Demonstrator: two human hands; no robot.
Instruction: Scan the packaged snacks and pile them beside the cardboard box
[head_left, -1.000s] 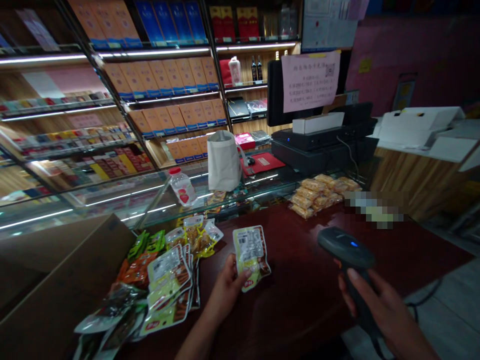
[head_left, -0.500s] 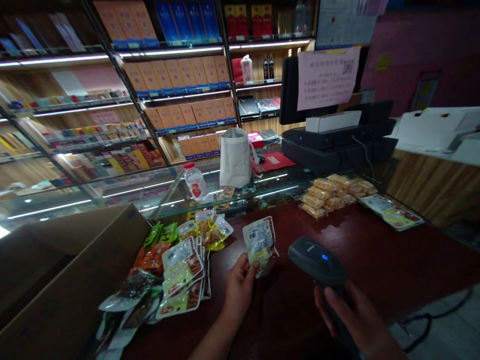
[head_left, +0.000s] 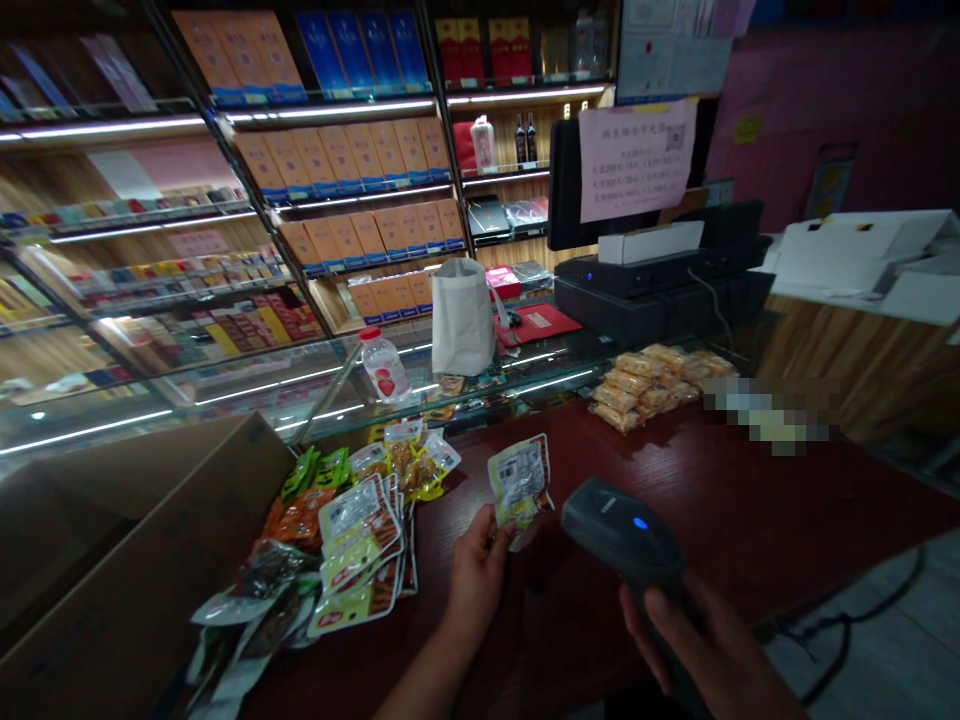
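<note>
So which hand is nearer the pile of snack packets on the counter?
Left. The left hand, holding a packet, sits just right of the pile of snack packets; the right hand, gripping a barcode scanner, is farther right.

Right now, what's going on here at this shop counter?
A person stands at the counter, their left hand pinching a small snack packet with a barcode label. Their right hand grips a black handheld barcode scanner, its blue light lit, close beside the packet. More packets lie in a heap on the dark red countertop, next to a cardboard box.
</note>
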